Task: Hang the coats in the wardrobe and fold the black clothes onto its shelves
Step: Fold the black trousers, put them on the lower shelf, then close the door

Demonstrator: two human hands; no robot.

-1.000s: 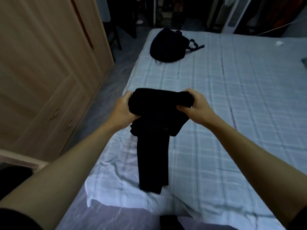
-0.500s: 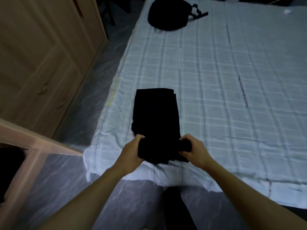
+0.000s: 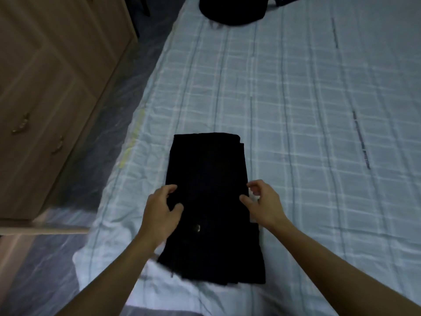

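A pair of black trousers lies folded lengthwise on the pale checked bed, near its front left corner, with a metal button showing near the waist. My left hand rests on the trousers' left edge with fingers spread. At the trousers' right edge hovers my right hand, fingers curled and apart, holding nothing. The wooden wardrobe stands at the left with its doors closed.
A black backpack lies at the far end of the bed. A strip of grey floor runs between wardrobe and bed. A pale wooden edge juts in at the lower left.
Both hands carried the trousers' folded end toward me, laid it flat on the bed and let go. The camera has tilted further down.
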